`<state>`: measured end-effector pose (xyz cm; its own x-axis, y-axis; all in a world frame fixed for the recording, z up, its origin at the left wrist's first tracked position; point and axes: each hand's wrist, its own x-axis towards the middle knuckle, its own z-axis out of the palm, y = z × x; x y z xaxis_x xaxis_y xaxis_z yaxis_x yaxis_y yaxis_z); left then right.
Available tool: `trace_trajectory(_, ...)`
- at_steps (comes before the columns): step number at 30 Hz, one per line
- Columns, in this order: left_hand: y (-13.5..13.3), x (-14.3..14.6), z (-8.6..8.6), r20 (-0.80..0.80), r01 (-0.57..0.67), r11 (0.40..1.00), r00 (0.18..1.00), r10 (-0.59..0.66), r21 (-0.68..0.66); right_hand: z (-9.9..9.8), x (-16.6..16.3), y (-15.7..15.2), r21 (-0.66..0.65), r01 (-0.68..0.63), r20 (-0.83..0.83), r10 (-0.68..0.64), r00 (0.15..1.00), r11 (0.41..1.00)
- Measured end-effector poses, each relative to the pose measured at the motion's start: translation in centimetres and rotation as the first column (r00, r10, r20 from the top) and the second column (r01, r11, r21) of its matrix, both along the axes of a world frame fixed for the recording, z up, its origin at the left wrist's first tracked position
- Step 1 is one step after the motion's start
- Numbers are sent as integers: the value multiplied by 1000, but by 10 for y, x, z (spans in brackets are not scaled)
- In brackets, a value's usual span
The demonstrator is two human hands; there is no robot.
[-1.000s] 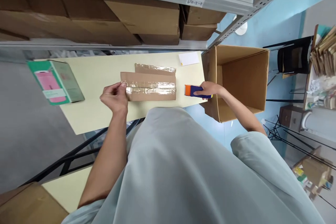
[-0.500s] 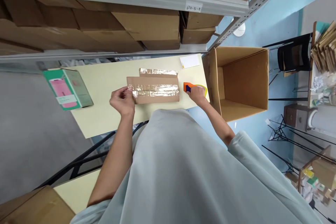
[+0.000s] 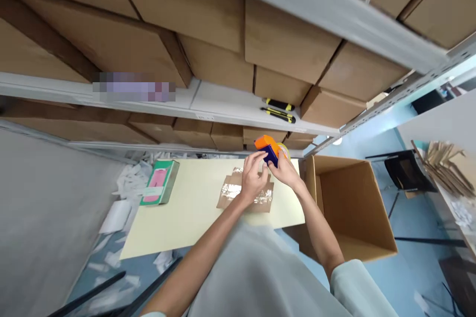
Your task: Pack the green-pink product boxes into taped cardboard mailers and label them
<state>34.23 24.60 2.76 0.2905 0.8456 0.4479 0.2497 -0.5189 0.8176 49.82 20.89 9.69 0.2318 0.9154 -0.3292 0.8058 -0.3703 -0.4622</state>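
Observation:
My right hand [image 3: 284,171] grips an orange and dark-blue tape dispenser [image 3: 268,144], raised above the table; a roll with a yellow rim shows behind it. My left hand [image 3: 253,176] is at the dispenser's blue front, its fingers bent and thumb apart. Whether its fingertips touch the dispenser or a tape end I cannot tell. Below both hands a flattened brown cardboard piece [image 3: 225,199] with shiny clear tape strips across it lies on the pale-yellow table [image 3: 178,220]. The left hand and forearm cover its middle.
A green box with a pink picture [image 3: 158,183] stands at the table's left end. To the right is a large open cardboard box [image 3: 353,198]. Grey shelves [image 3: 223,104] with brown cartons rise behind the table, with two utility knives [image 3: 278,113] on one shelf.
My right hand has lifted the tape dispenser off the table. My left hand has let go of the cardboard's left edge and come over to the dispenser. The view has tilted up.

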Motion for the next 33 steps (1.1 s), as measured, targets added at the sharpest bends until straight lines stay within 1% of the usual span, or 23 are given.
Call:
trace_trajectory(2,24,10,17,65,-90,995,994,87,42,25,-8,42,108,-114,60,108,992,988)
trace_trajectory(5,74,15,32,121,-192,980,975,184,52,56,-21,105,202,-247,214,203,955,948)
trace_trajectory(8,126,13,37,133,-205,978,971,201,20,77,-33,162,194,-299,318,229,920,934)
trace_trajectory(10,152,9,36,110,-179,984,977,180,-26,85,-41,192,143,-315,366,245,898,938)
trace_trajectory(11,161,6,35,95,-160,986,982,164,-49,87,-44,205,111,-324,388,260,884,939)
trace_trajectory(13,169,0,29,70,-127,989,989,133,-81,88,-49,223,59,-347,420,292,859,936)
trace_trajectory(15,165,-4,21,66,-110,990,991,116,-88,84,-52,235,39,-364,431,313,846,931)
trace_trajectory(18,145,-7,6,74,-117,988,989,125,-99,76,-57,242,64,-363,441,300,846,930)
trace_trajectory(20,129,-9,-4,67,-126,984,989,135,-127,71,-60,242,101,-354,449,275,850,930)
trace_trajectory(22,113,-16,-15,42,-120,981,991,128,-155,65,-61,234,145,-343,452,247,857,928)
trace_trajectory(23,104,-23,-21,26,-113,980,993,119,-165,59,-60,226,187,-338,447,226,865,922)
trace_trajectory(25,85,-46,-40,-16,-113,975,994,112,-193,41,-53,197,324,-313,414,164,896,893)
trace_trajectory(26,74,-62,-52,-42,-122,968,992,116,-218,26,-47,175,408,-285,377,124,918,867)
trace_trajectory(28,47,-99,-78,-117,-172,934,983,142,-313,-12,-36,115,550,-174,256,34,966,817)
trace_trajectory(29,33,-118,-91,-166,-210,900,974,156,-383,-35,-33,79,585,-92,177,-16,984,806)
trace_trajectory(31,5,-152,-111,-259,-287,803,951,172,-523,-82,-34,0,587,114,10,-148,989,802)
trace_trajectory(33,-18,-173,-123,-319,-327,718,935,153,-614,-122,-48,-73,508,303,-104,-292,951,806)
